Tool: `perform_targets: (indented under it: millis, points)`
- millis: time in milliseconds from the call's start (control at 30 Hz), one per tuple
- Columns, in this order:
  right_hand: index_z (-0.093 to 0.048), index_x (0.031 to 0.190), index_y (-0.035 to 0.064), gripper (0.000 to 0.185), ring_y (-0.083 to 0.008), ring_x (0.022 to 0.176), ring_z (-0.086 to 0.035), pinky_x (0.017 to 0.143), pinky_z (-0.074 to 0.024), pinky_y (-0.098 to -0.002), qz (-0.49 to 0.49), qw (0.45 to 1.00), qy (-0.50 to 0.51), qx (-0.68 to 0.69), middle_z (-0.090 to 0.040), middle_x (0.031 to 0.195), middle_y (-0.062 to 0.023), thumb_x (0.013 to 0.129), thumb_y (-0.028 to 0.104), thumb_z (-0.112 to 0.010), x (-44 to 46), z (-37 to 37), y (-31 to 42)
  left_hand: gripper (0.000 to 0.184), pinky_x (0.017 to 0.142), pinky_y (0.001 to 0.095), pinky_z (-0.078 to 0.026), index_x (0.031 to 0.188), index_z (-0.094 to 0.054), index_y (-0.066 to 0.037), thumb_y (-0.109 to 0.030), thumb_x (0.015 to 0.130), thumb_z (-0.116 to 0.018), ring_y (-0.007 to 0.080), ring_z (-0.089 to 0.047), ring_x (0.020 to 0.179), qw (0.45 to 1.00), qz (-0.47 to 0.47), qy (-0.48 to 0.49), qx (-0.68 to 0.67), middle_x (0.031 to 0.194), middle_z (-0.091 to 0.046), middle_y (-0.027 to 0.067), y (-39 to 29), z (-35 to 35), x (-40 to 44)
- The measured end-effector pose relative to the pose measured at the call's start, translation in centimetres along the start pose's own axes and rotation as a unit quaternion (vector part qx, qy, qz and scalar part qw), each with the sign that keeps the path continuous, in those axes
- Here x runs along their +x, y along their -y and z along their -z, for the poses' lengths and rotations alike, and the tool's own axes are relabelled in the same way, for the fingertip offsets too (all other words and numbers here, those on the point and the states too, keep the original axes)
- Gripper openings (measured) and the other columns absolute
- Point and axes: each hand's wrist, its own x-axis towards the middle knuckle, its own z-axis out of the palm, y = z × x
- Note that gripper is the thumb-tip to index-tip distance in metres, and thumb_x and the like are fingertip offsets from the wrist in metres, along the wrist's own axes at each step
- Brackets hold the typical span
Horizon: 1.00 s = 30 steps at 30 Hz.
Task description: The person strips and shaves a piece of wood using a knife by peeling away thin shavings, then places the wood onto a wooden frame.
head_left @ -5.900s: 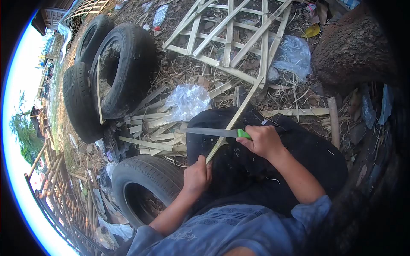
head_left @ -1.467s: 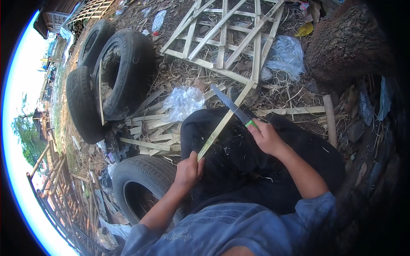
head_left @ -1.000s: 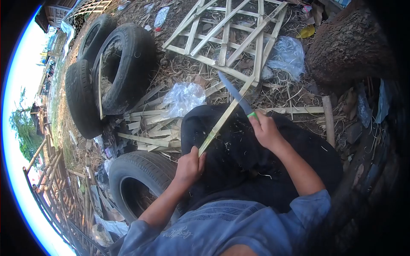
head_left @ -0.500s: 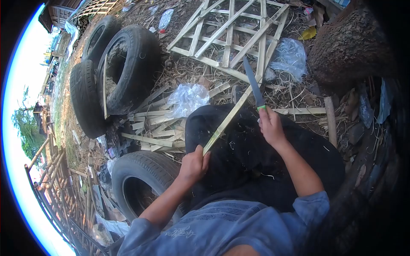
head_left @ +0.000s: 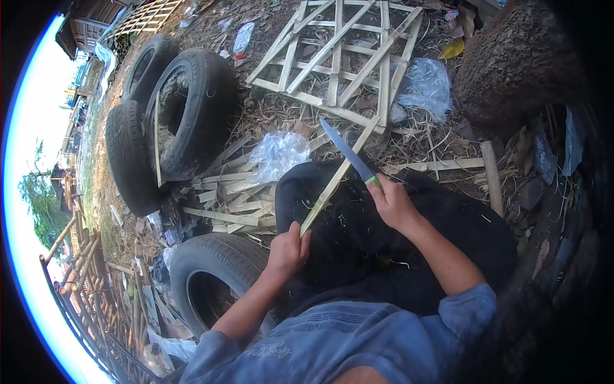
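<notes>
My left hand (head_left: 287, 250) is closed round the lower end of a pale bamboo strip (head_left: 332, 184), which slants up and to the right across my dark trouser leg. In my right hand (head_left: 393, 203) is the green handle of a knife (head_left: 348, 153). Its blade points up and to the left and crosses over the strip near the strip's upper part. The strip's far end reaches the corner of a bamboo lattice (head_left: 332, 61) on the ground.
Several old tyres (head_left: 214, 109) stand and lie at the left, one tyre (head_left: 224, 256) beside my left forearm. Cut bamboo pieces (head_left: 230, 217) and a clear plastic bag (head_left: 279, 155) lie ahead of my knee. A thick trunk (head_left: 511, 64) is at the upper right.
Over the last half second, the knife has swung from pointing nearly straight up beside the strip's far end to slanting left across it. My left hand keeps its hold on the strip.
</notes>
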Motion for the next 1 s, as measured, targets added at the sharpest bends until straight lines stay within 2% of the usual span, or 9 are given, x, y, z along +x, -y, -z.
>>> perform_targets:
  millis: [100,233,333,400,533,600,667,800,1000]
  points:
    - [-0.052,0.08,0.0001,0.034,-0.0379,0.057,-0.056,0.051,-0.0392,-0.0397,-0.125,0.991,-0.015,0.054,-0.053,0.06,-0.0182,0.098,0.028,-0.048,2.0,2.0,-1.2,0.023,0.056,0.054,-0.041,0.085,-0.045,0.0,-0.021,0.093,-0.052,0.049,-0.055,0.064,1.0,-0.006,-0.003,0.014,0.063,-0.053,0.0282,-0.3,0.0,0.1]
    - [-0.052,0.088,-0.0001,0.027,-0.0438,0.063,-0.057,0.054,-0.0417,-0.0447,-0.002,0.994,0.068,-0.089,-0.054,0.062,-0.0221,0.097,0.025,-0.049,-0.6,0.6,-0.8,0.027,0.057,0.0556,-0.044,0.087,-0.045,0.0,-0.026,0.094,-0.051,0.0481,-0.057,0.062,1.0,0.006,0.001,0.022,0.063,-0.056,0.0265,0.2,-0.2,-0.2]
    - [-0.053,0.083,-0.0006,0.031,-0.0424,0.064,-0.057,0.054,-0.0425,-0.0413,-0.054,0.996,0.073,-0.012,-0.055,0.064,-0.0209,0.097,0.027,-0.051,0.7,1.5,0.8,0.027,0.057,0.0555,-0.044,0.087,-0.044,-0.001,-0.026,0.094,-0.051,0.0484,-0.057,0.063,1.0,-0.004,-0.004,0.024,0.063,-0.056,0.0268,-0.1,-0.2,0.0]
    - [-0.054,0.081,-0.0007,0.033,-0.0416,0.063,-0.056,0.053,-0.0418,-0.04,-0.057,0.998,0.004,0.02,-0.055,0.064,-0.0198,0.097,0.029,-0.051,1.0,1.1,0.4,0.027,0.057,0.0555,-0.043,0.087,-0.044,-0.001,-0.026,0.094,-0.051,0.0484,-0.057,0.063,1.0,-0.009,-0.012,0.02,0.062,-0.056,0.0269,0.1,-0.3,0.0]
    - [-0.051,0.088,0.0007,0.03,-0.0463,0.074,-0.059,0.058,-0.0441,-0.0514,-0.014,0.993,0.115,-0.029,-0.058,0.067,-0.0255,0.096,0.029,-0.051,-1.4,-0.3,0.6,0.027,0.057,0.055,-0.043,0.087,-0.045,0.0,-0.025,0.094,-0.052,0.0484,-0.057,0.064,1.0,0.001,-0.003,0.002,0.063,-0.056,0.0271,0.3,-0.2,-0.4]
    - [-0.051,0.086,0.0002,0.031,-0.0454,0.069,-0.059,0.056,-0.0439,-0.0485,-0.021,0.986,0.132,-0.104,-0.058,0.065,-0.0237,0.097,0.029,-0.05,-0.3,1.0,0.8,0.026,0.057,0.0546,-0.043,0.086,-0.045,0.0,-0.024,0.094,-0.052,0.0483,-0.056,0.063,1.0,0.003,-0.009,0.0,0.062,-0.055,0.0271,0.2,-0.3,-0.3]
    - [-0.053,0.081,0.0003,0.032,-0.0421,0.059,-0.056,0.051,-0.0425,-0.0432,-0.048,0.999,-0.001,-0.012,-0.056,0.059,-0.0189,0.097,0.028,-0.05,1.2,1.0,-0.2,0.026,0.056,0.0548,-0.042,0.086,-0.045,0.0,-0.024,0.094,-0.051,0.0485,-0.056,0.063,1.0,-0.013,-0.018,0.008,0.062,-0.055,0.0273,-0.4,-0.3,-0.2]
    - [-0.053,0.082,0.0003,0.031,-0.0435,0.059,-0.055,0.051,-0.0431,-0.043,0.046,0.996,0.057,-0.048,-0.056,0.06,-0.0186,0.096,0.028,-0.052,-2.0,-1.6,-0.3,0.027,0.057,0.0557,-0.042,0.086,-0.045,0.0,-0.025,0.094,-0.051,0.0488,-0.056,0.063,1.0,-0.004,-0.006,-0.001,0.062,-0.055,0.0276,0.3,-0.3,-0.4]
    - [-0.052,0.08,0.0006,0.036,-0.0412,0.054,-0.054,0.047,-0.0398,-0.0407,-0.068,0.997,0.032,-0.002,-0.054,0.057,-0.0181,0.097,0.032,-0.051,1.0,0.8,-0.3,0.026,0.057,0.0557,-0.042,0.087,-0.045,0.0,-0.024,0.094,-0.051,0.0488,-0.056,0.064,1.0,-0.012,0.002,0.009,0.063,-0.055,0.0271,0.1,-0.1,-0.5]
